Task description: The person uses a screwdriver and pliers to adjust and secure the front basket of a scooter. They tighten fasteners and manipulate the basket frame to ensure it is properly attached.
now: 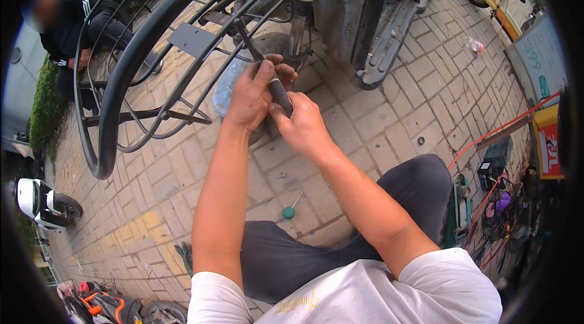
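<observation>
Both my hands are at a long dark bar-like tool [280,94] with a wrapped, thicker lower end; its exact kind cannot be told. My left hand [250,96] is closed round its middle, with the thumb along the top. At the lower end, my right hand [304,122] grips the thick part. The bar's upper end slants up and left to the black tubular frame [115,105] of a vehicle, beside a small grey plate [191,39]. Whether it touches the frame I cannot tell. Behind my left hand lies a pale blue plastic bag [225,88].
A grey scooter body [344,14] stands ahead on brick paving. A green-handled screwdriver [289,211] lies between my legs, a dark glove [184,256] by my left leg. Tools and cables [502,202] crowd the right. A person [91,26] sits at the far left.
</observation>
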`<state>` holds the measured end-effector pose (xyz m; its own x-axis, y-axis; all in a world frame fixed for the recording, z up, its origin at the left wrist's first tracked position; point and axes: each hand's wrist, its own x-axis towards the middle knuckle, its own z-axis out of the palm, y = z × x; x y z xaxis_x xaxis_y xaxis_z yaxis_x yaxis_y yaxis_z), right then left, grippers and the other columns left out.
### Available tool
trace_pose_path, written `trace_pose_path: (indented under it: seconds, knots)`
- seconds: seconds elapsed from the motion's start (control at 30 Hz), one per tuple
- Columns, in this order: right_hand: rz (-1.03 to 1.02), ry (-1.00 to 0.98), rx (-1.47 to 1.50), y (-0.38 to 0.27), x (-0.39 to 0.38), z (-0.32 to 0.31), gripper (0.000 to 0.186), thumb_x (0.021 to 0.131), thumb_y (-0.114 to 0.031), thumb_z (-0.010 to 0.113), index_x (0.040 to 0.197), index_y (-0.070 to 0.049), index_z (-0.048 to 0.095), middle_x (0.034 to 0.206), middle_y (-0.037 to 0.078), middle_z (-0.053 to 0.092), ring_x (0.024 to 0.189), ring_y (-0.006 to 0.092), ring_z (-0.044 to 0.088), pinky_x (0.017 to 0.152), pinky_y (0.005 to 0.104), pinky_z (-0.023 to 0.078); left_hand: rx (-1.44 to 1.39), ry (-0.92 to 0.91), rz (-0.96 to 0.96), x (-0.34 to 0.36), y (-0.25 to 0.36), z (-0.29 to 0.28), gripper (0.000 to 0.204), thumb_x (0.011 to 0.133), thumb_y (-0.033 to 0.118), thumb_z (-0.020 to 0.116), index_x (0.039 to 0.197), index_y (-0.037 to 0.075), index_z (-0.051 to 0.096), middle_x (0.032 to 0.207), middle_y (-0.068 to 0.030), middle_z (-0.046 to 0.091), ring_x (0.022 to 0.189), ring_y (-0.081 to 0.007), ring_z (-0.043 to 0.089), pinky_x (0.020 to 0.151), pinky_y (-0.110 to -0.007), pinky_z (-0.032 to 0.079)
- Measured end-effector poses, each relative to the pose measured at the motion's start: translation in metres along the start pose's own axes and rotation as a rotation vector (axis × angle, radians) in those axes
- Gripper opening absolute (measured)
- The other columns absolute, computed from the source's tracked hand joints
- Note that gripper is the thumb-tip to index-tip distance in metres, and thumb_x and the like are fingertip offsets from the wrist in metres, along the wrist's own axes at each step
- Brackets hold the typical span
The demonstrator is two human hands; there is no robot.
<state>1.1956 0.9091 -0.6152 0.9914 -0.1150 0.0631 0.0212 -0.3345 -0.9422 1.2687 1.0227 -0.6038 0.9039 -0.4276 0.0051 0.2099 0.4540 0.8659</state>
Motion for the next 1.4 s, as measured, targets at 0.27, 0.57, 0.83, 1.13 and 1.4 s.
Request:
trace_pose_path:
  seconds: [0.27,0.57,0.83,1.13,1.4]
  knots:
    - [0.229,-0.43,0.726,0.008,0.006,-0.001,0.03,0.094,-0.03,0.061,0.077,-0.005,0.057,0.078,0.008,0.058,0.065,0.0177,0.054,0.061,0.0353,0.046,0.078,0.068,-0.056,-0.01,0.01,-0.001,0.047,0.087,0.036,0.07,0.112,0.0,0.053,0.089,-0.0142,0.066,0.082,-0.0251,0.064,0.074,-0.036,0.054]
    - [0.371,-0.993,1.664,0.037,0.011,0.009,0.039,0.09,-0.046,0.062,0.072,-0.014,0.048,0.072,0.007,0.051,0.075,0.0304,0.052,0.063,0.0464,0.043,0.129,0.002,-0.157,-0.015,0.021,0.016,0.031,0.09,0.033,0.065,0.091,0.003,0.058,0.081,-0.0112,0.065,0.074,-0.0216,0.066,0.066,-0.035,0.056]
    - [0.371,-0.643,1.006,0.002,0.008,-0.016,0.034,0.089,-0.036,0.068,0.087,-0.003,0.063,0.083,0.007,0.066,0.072,0.0179,0.062,0.064,0.036,0.051,0.076,-0.046,-0.091,-0.012,0.016,-0.007,0.045,0.09,0.039,0.065,0.112,0.003,0.049,0.088,-0.0145,0.064,0.083,-0.0264,0.066,0.072,-0.036,0.057]
    - [0.233,-0.441,0.174,-0.022,0.013,-0.051,0.029,0.09,-0.028,0.065,0.076,-0.002,0.06,0.067,0.002,0.058,0.066,0.0107,0.054,0.06,0.0284,0.042,-0.103,-0.162,-0.07,0.001,0.005,0.0,0.044,0.089,0.038,0.067,0.112,0.003,0.052,0.094,-0.0149,0.064,0.088,-0.0272,0.064,0.077,-0.041,0.054]
    - [0.34,-0.498,0.797,-0.013,0.006,-0.028,0.022,0.091,-0.025,0.064,0.092,-0.004,0.057,0.076,0.004,0.058,0.065,0.0151,0.056,0.056,0.0296,0.045,-0.415,-0.317,-0.051,0.009,-0.01,-0.005,0.034,0.091,0.038,0.061,0.106,0.008,0.057,0.094,-0.0137,0.066,0.096,-0.0326,0.063,0.1,-0.05,0.043]
